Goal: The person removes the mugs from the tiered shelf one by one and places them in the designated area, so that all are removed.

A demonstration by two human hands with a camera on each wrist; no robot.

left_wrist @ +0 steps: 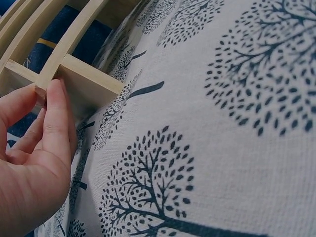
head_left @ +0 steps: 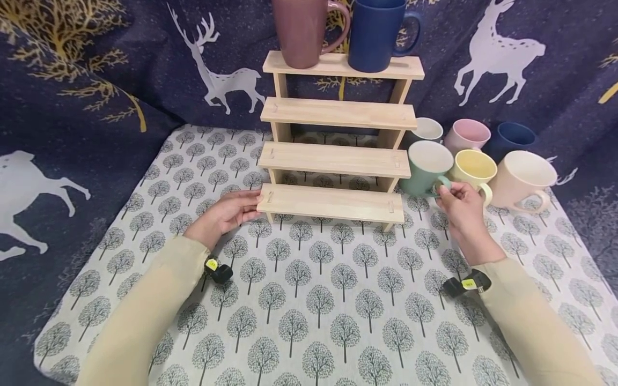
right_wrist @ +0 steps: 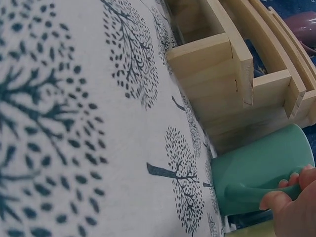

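A four-step wooden shelf [head_left: 333,203] stands on the tree-print cloth. My left hand [head_left: 227,212] pinches the left end of its lowest plank; in the left wrist view the thumb and fingers [left_wrist: 59,113] lie on either side of the plank's corner. Beside the shelf's right side stands a green mug [head_left: 418,179] with a pale inside. Its handle is held in my right hand [head_left: 464,212], thumb and fingers around it. In the right wrist view the green mug [right_wrist: 247,173] is upright, close against the shelf's side panel.
On the top step are a mauve mug [head_left: 301,37] and a blue mug [head_left: 376,43]. Around the green mug stand a yellow mug [head_left: 465,176], a cream mug [head_left: 512,187], a pink mug [head_left: 456,142], a navy mug [head_left: 494,147] and a grey-white mug [head_left: 410,138]. A deer-print curtain [head_left: 159,80] hangs behind.
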